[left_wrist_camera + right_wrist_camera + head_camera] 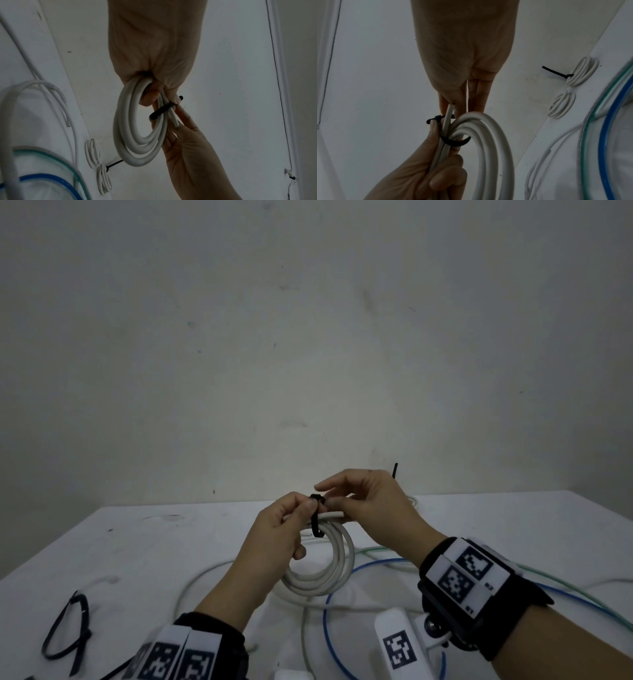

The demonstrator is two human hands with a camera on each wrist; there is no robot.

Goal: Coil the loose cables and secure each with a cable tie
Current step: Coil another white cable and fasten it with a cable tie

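A white cable coil (337, 570) hangs above the table between both hands. My left hand (301, 508) grips its top, fingers curled round the bundled turns (126, 121) and thumb beside the tie's head. A black cable tie (315, 525) loops loosely around the turns and the cable's cut end (448, 115). My right hand (342, 498) pinches the tie next to its head; the tie's tail (395, 470) sticks up behind that hand. In the right wrist view the tie (453, 142) crosses under the coil (488, 135).
On the white table (137, 542) lie a loose white cable (191, 580), a blue cable (327, 628) and a green cable (565, 583). Spare black ties (68, 631) lie at front left. A tied white coil (580, 71) rests near the wall.
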